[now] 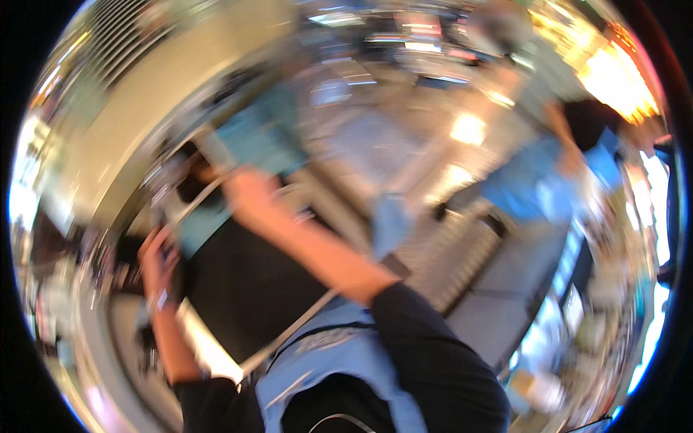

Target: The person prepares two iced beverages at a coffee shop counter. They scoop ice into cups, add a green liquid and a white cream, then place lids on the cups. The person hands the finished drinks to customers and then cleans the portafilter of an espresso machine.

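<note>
The view is heavily blurred. My right hand (246,187) reaches across a black flat surface (252,287) with a light edge, and lies near a teal sheet or cloth (260,130); what its fingers do is unclear. At the left side of that surface is my left hand (161,257), with a band on the wrist and its fingers bent beside a dark object (130,251). Whether it holds anything cannot be made out. Between the hands sits a dark round shape (195,173), too smeared to name.
A person in a blue garment (530,178) is at the right, beside grey counter-like surfaces (498,292). A patterned floor area (373,143) lies ahead. A long beige panel (146,108) curves along the upper left. Bright lights (617,76) glare at the upper right.
</note>
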